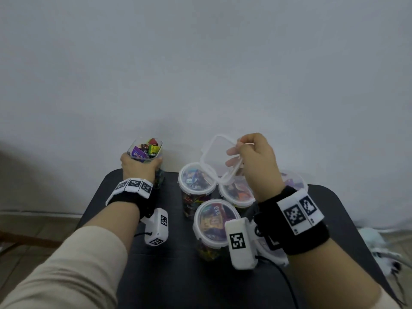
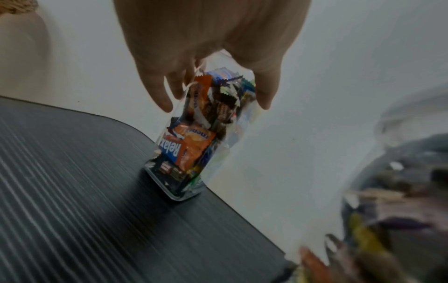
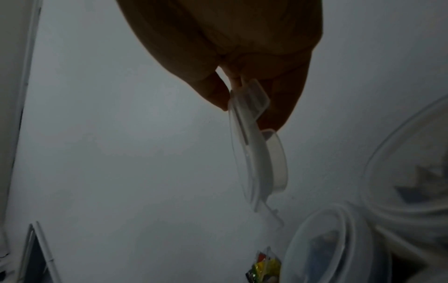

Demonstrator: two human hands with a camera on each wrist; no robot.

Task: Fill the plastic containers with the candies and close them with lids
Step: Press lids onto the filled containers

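Left hand (image 1: 140, 167) grips the upright open container (image 1: 146, 152) at the table's (image 1: 169, 275) far-left edge, while right hand (image 1: 256, 161) pinches the tilted lid (image 1: 217, 158) aloft, well right of that open mouth

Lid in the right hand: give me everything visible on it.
The lid is clear plastic, rounded-rectangular, with a whitish raised rim and flip-down latch flaps on its edges. It is held in the air, tilted, above the closed round containers. The right hand pinches one edge, fingers showing through it. Nothing else visibly touches it.
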